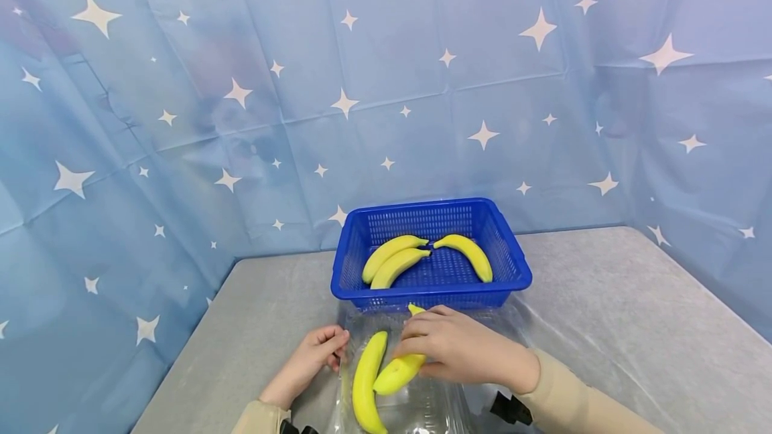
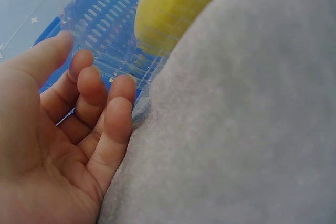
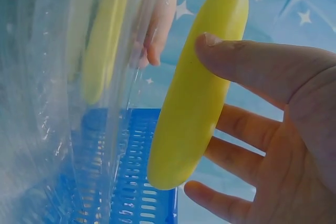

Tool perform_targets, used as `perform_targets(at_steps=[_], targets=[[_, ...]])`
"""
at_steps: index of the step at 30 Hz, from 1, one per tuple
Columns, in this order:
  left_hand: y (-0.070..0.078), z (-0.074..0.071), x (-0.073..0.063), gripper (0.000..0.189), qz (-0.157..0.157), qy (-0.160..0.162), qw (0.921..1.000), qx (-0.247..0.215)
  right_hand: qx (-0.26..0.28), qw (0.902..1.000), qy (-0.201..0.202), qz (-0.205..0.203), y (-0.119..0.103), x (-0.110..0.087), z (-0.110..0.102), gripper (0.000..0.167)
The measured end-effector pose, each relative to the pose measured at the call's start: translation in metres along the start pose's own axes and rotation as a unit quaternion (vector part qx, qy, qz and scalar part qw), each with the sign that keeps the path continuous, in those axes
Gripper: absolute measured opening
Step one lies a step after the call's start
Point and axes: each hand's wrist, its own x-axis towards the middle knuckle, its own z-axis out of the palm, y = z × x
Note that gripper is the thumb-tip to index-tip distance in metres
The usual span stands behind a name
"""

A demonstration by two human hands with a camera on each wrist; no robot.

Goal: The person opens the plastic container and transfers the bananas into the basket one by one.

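Observation:
My right hand (image 1: 458, 347) grips a yellow banana (image 3: 194, 103) over a clear plastic tray (image 1: 434, 407), thumb on one side and fingers on the other. Another banana (image 1: 366, 384) lies lengthwise along the tray's left side, and the held one's lower end overlaps it in the head view. At the tray's left edge, my left hand (image 1: 313, 357) pinches the rim between thumb and index finger, its other fingers curled. The left wrist view shows the thumb (image 2: 55, 53) right at the see-through wall.
Behind the tray stands a blue plastic basket (image 1: 434, 297) with three bananas (image 1: 467, 253) in it. A grey cloth covers the table (image 1: 603, 300). Blue star-printed curtains (image 1: 410, 132) hang along the back and sides.

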Motion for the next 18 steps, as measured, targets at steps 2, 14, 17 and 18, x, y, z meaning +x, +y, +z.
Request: perform_targets(at_steps=[2, 14, 17, 18], targets=[[0.0000, -0.0001, 0.0000, 0.025, 0.000, -0.001, 1.0000, -0.001, 0.000, 1.0000, 0.000, 0.000, 0.0003, -0.0005, -0.0004, 0.039], [0.0020, 0.0002, -0.0013, 0.025, -0.010, -0.004, 0.9999, -0.009, -0.007, 0.9998, 0.015, -0.006, -0.0003, -0.0020, -0.0065, 0.042], [0.0024, 0.0003, -0.0011, 0.025, -0.009, -0.003, 0.9999, -0.009, -0.004, 0.9997, 0.023, -0.007, 0.0000, -0.0022, -0.0083, 0.043], [0.0026, 0.0003, -0.0010, 0.026, -0.008, -0.002, 0.9999, -0.008, -0.003, 0.9996, 0.026, -0.006, 0.0001, -0.0023, -0.0088, 0.044]])
